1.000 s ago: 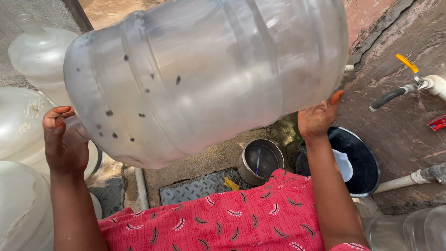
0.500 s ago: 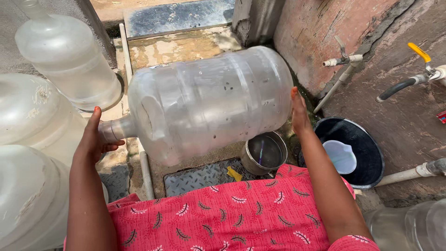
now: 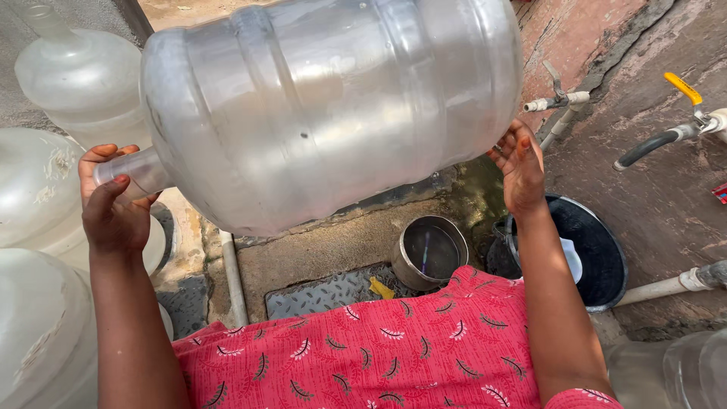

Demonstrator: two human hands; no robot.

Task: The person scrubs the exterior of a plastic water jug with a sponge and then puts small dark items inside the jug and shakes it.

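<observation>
a big clear jug point(image 3: 333, 106) is held up on its side, level with the camera, over a wet concrete floor point(image 3: 326, 246). the left hand point(image 3: 113, 201) is closed around the jug's neck, while the right hand point(image 3: 519, 163) lies flat and open against its base. below sit a steel pot point(image 3: 429, 251) and a black bucket point(image 3: 598, 254); more jugs point(image 3: 83, 83) stand to the left.

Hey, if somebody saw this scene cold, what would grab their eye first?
A huge clear water jug held sideways fills the upper middle, the left hand covering its neck and the right hand bracing its base. Below lies bright red patterned cloth, with a small metal pot on the ground above it.
</observation>
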